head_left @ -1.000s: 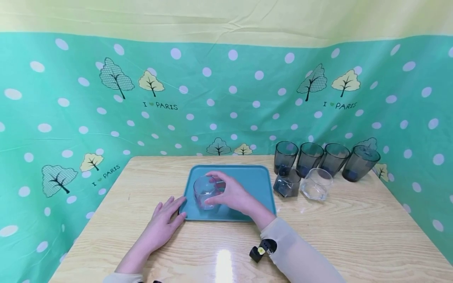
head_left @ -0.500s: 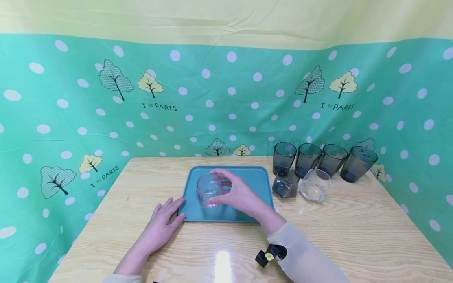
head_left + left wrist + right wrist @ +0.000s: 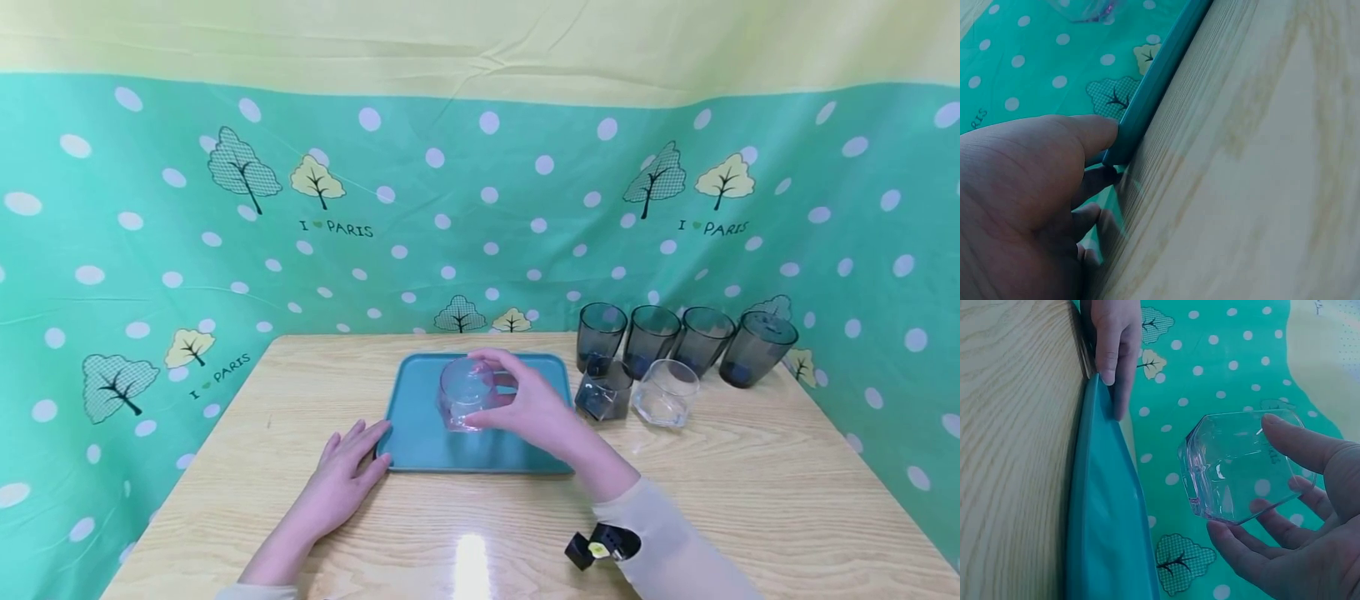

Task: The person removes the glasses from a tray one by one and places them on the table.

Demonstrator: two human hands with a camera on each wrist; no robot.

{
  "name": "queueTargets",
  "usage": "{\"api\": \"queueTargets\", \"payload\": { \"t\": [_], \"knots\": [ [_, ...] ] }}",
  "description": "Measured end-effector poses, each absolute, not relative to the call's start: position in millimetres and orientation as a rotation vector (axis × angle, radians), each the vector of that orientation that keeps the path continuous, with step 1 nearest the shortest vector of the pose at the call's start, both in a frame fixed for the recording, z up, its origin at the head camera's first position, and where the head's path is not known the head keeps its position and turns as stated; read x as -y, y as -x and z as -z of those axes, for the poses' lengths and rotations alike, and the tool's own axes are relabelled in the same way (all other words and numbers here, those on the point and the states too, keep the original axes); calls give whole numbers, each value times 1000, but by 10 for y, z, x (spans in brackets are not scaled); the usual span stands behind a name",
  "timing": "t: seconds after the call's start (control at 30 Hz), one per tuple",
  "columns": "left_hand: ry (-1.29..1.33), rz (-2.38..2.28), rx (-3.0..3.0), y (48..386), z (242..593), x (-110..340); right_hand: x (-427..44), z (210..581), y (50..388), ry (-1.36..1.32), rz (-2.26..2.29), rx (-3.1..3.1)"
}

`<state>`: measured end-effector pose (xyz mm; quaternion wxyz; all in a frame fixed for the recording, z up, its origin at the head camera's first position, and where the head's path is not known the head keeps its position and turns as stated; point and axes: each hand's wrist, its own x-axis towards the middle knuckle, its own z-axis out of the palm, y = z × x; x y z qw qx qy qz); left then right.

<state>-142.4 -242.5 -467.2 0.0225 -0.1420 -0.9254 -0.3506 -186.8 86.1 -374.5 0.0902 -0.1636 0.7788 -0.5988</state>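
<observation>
My right hand [image 3: 536, 417] grips a clear, pink-tinted drinking glass [image 3: 456, 396] from its right side, above the tray. In the right wrist view the glass [image 3: 1229, 465] has a faceted body and a thick base, and a gap separates it from the blue tray [image 3: 1113, 506]. Thumb and fingers lie on opposite sides of the glass. My left hand [image 3: 341, 479] rests at the front left corner of the tray [image 3: 408, 442], fingers extended along the edge. In the left wrist view the thumb of the left hand [image 3: 1029, 194] touches the tray's rim [image 3: 1147, 94].
Several tall dark glasses [image 3: 602, 337] stand in a row at the back right. Before them are a short dark glass [image 3: 604, 392] and a short clear glass [image 3: 665, 396], right of the tray. A polka-dot cloth [image 3: 360, 275] surrounds the wooden table [image 3: 750, 483] behind and beside.
My right hand has moved to the right with the pink-tinted glass, from the tray's left part toward its middle, and the glass has risen. My left hand has stayed at the tray's corner.
</observation>
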Motion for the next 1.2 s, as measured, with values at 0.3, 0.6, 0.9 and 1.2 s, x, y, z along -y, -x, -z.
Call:
{"api": "queueTargets", "payload": {
  "t": [0.3,0.6,0.9,1.2],
  "knots": [
    [436,1084,2871,1415,4702,2440,-1116,3667,1851,512,1791,-2369],
    [438,1097,2865,1401,4688,2438,-1368,3570,1799,472,1823,-2398],
    [434,1089,2875,1406,4690,2433,-1675,3519,1774,454,1863,-2445],
    [442,1072,2874,1423,4681,2425,-2011,3445,1723,380,1840,-2513]
  ]
}}
